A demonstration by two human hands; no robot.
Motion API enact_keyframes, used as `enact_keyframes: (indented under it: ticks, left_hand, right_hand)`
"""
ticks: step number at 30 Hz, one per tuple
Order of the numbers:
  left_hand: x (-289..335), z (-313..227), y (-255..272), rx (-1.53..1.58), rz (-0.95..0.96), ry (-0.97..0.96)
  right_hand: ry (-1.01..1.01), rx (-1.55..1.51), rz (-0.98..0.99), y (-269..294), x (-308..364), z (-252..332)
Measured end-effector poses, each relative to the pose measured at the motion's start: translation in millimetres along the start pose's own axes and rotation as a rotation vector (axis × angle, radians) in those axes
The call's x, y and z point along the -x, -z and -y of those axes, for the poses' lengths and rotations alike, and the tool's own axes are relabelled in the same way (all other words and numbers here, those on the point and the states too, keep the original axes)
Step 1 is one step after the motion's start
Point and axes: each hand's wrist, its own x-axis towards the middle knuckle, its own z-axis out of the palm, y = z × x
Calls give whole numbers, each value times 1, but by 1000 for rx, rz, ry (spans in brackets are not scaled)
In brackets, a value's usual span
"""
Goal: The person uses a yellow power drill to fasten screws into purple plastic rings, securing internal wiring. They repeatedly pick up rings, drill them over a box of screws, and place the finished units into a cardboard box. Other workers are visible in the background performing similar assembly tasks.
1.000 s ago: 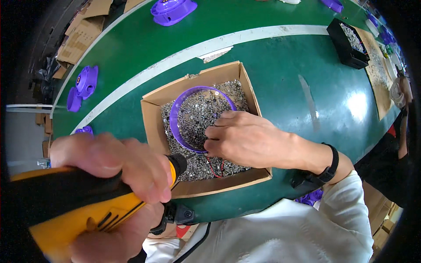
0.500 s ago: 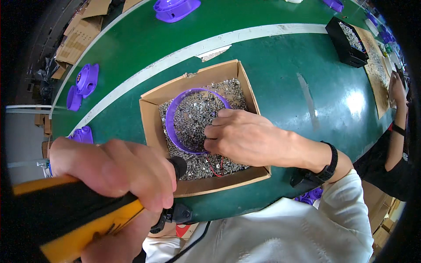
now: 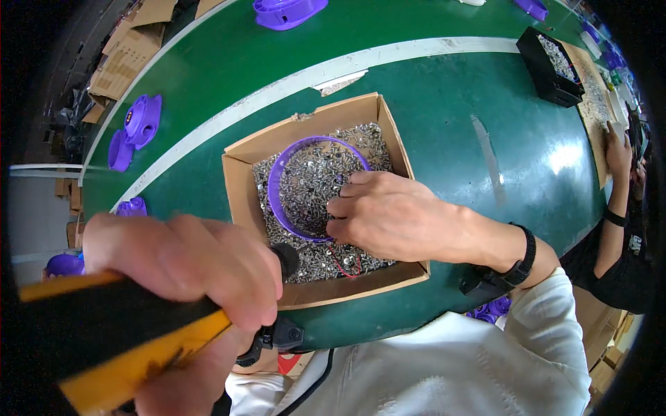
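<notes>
My right hand is closed, fingers curled over the right rim of a purple plastic ring. The ring is over loose small screws in a shallow cardboard box, and more screws show through its middle. My right fingertips are hidden. Close to the camera, my left hand is wrapped round a yellow-and-black power screwdriver. Its black round nose points toward the box, over the near left corner. A short red wire lies among the screws near the ring.
The box stands on a green table. Beyond a white strip, purple housings sit on another green surface. A black bin of screws stands at far right, near another person's hand. Cartons are at far left.
The purple ring has shifted slightly right with my right hand. The purple housings beyond the white strip have moved right. The other person's hand at right has moved. My left hand stays nearly still.
</notes>
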Motion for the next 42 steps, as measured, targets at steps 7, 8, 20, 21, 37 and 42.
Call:
enact_keyframes:
  ticks: [7,8,20,21,37,42]
  left_hand:
    - [3,5,1,25,43,-6]
    - [3,5,1,25,45,-3]
    - [5,1,10,85,114,-30]
    - [4,-1,12,89,131,-36]
    - [3,-11,5,21,24,-54]
    - [8,-18,2,-210,14,103]
  right_hand:
    - [3,85,-65,-8,4,0]
    - [-6,82,-25,-6,3,-1]
    - [-1,76,-99,-10,1,0]
    - [2,76,-94,-9,0,1]
    - [-46,13,-30,-2,0,2]
    - [-39,12,34,-1,-1,1]
